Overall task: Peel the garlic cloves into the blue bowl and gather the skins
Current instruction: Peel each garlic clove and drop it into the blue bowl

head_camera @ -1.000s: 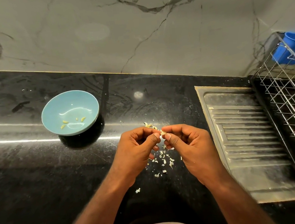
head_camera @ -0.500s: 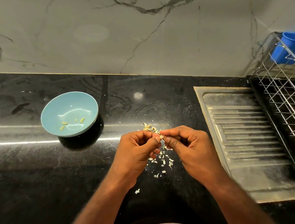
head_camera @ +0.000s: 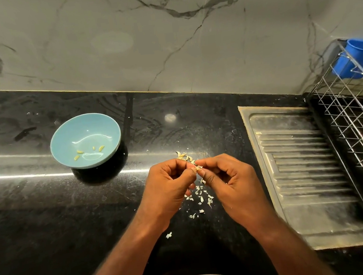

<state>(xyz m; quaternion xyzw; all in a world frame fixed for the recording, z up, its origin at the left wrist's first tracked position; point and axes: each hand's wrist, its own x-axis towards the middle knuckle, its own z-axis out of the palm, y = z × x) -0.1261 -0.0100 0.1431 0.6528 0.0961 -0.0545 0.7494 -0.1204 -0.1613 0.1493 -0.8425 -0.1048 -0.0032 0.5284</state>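
Note:
Over the black counter, my left hand (head_camera: 171, 185) and my right hand (head_camera: 227, 183) meet fingertip to fingertip and together pinch a small garlic clove (head_camera: 198, 168). Just behind the fingers lies a little heap of unpeeled cloves (head_camera: 183, 156). Loose white skins (head_camera: 200, 199) are scattered on the counter beneath and between my hands. The light blue bowl (head_camera: 63, 137) stands to the far left of my hands, with several peeled yellowish cloves (head_camera: 89, 152) at its bottom.
A steel sink drainboard (head_camera: 299, 167) is set into the counter right of my hands. Beyond it stands a wire dish rack (head_camera: 361, 139) with a blue plastic cup (head_camera: 356, 56) hung on its corner. A marble wall backs the counter.
Both hands have stayed together on the clove, with only small finger movements. The view has shifted slightly.

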